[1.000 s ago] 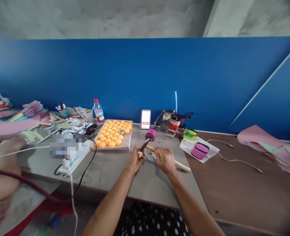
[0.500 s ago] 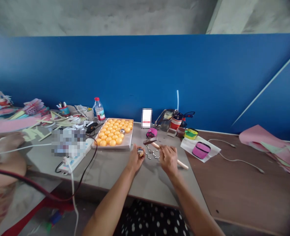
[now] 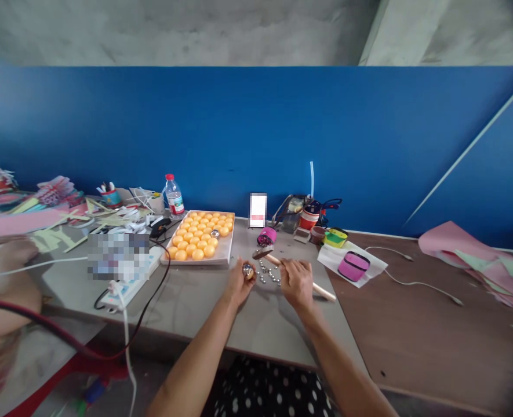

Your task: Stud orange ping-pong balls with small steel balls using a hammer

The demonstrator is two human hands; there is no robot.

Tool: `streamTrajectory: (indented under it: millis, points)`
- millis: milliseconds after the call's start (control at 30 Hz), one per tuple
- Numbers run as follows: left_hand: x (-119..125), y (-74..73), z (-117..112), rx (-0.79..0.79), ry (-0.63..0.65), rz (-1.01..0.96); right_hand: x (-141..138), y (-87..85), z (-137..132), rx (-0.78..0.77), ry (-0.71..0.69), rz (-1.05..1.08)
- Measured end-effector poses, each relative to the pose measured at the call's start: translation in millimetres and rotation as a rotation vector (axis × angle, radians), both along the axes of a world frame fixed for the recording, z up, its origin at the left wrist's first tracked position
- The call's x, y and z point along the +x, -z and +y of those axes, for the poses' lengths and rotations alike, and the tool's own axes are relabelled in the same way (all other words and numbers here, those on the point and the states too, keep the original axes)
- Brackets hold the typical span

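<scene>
My left hand is closed on a small ball covered in shiny beads, held just above the grey table. My right hand grips the wooden handle of a small hammer, whose dark head points left, a little above and to the right of the ball. Several loose silver beads lie on the table between my hands. A white tray of orange balls stands behind my left hand.
A pink cup of beads, jars and a pink case on paper sit behind my hands. A power strip with cables, a water bottle and cut paper lie left. Another person's arm is at far left. Pink sheets lie right.
The hammer head lay by the ball in my left hand a second ago; it has lifted away to the right and stayed there. My left hand keeps the ball.
</scene>
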State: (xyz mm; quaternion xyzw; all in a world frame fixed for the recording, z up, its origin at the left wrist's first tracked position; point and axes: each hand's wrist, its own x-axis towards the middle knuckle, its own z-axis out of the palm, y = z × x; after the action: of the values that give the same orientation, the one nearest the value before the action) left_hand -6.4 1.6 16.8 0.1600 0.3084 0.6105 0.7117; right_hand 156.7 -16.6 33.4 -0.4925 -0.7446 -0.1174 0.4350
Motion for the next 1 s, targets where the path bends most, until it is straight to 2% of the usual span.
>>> streamTrajectory:
  millis: [167,300,367,533,700,867,1000]
  points:
    - [-0.9,3.9,2.1,-0.058,-0.040,0.001,-5.0,0.7,1.0,-0.085,-0.080,-0.092]
    - [-2.2,4.1,1.6,-0.013,0.013,-0.040,-0.1,-1.6,0.2,0.001,-0.023,-0.014]
    - [-3.0,3.1,1.3,-0.039,0.007,-0.065,1.5,-1.2,0.4,0.019,-0.005,0.008]
    - [-5.9,3.7,1.6,-0.068,-0.010,-0.061,-3.4,1.9,1.8,-0.080,-0.104,-0.101]
    - [-6.3,5.6,1.7,-0.024,0.035,-0.078,-3.1,0.4,0.7,-0.008,-0.046,-0.011]
    - [-5.5,5.3,1.7,-0.065,0.013,-0.022,-6.5,3.6,1.9,-0.103,-0.108,-0.117]
    - [-6.5,3.9,0.5,-0.039,0.025,-0.033,-7.2,4.2,2.0,-0.073,-0.080,-0.059]
